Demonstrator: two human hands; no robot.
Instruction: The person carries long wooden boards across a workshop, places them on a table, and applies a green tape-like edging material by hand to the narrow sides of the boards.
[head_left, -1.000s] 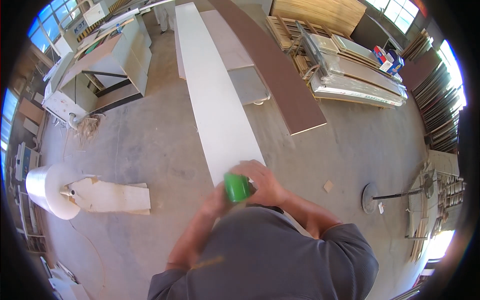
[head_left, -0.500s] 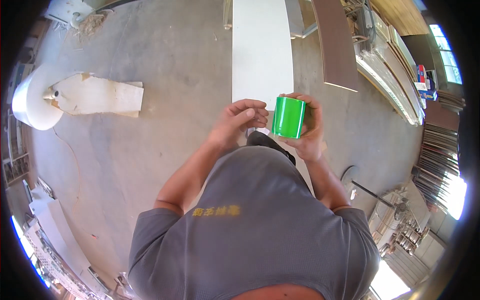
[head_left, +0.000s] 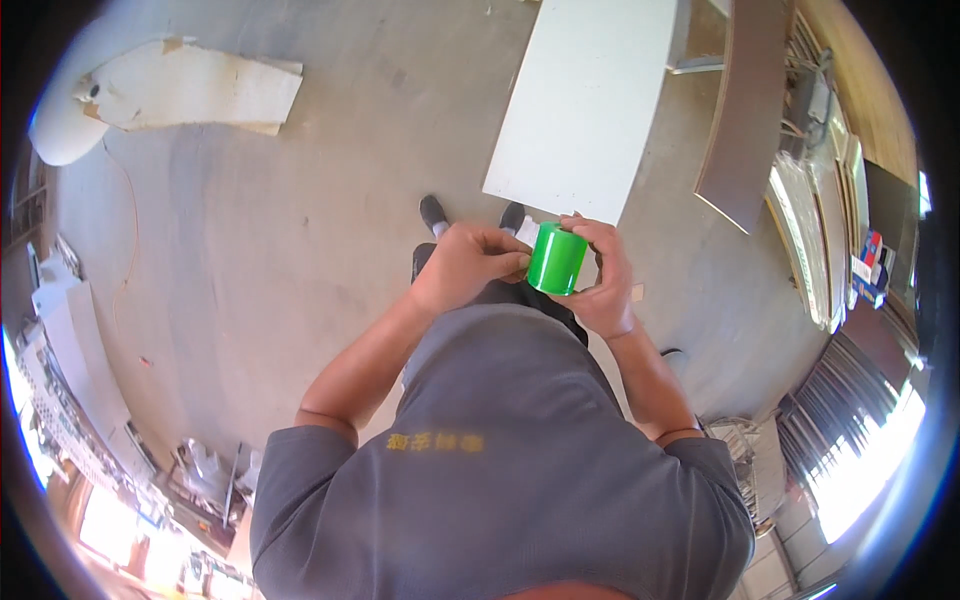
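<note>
Green roll (head_left: 557, 259), a short glossy cylinder, is just right of centre in the frame, held up in front of a dark grey shirt (head_left: 560, 480) with small yellow lettering. We look down on it from the wearer's head. The right hand (head_left: 612, 285) grasps it from the right, its fingers bent round the upper and lower ends so that they clasp the roll between them. The left hand (head_left: 462, 268) reaches in from the other side, thumb and forefinger close together at the roll's left edge; we cannot tell whether they pinch anything there. Just above the hands we see two dark shoes (head_left: 433, 212) on the grey concrete floor (head_left: 350, 150). At the top of the frame, right of centre, is a broad white panel (head_left: 590, 100), and to its right a brown panel (head_left: 750, 110). Towards the right edge we find a red and blue box (head_left: 868, 283). In the upper left, a pale sheet (head_left: 205, 88) with uneven edges lies beside a large white roll (head_left: 62, 138)
</note>
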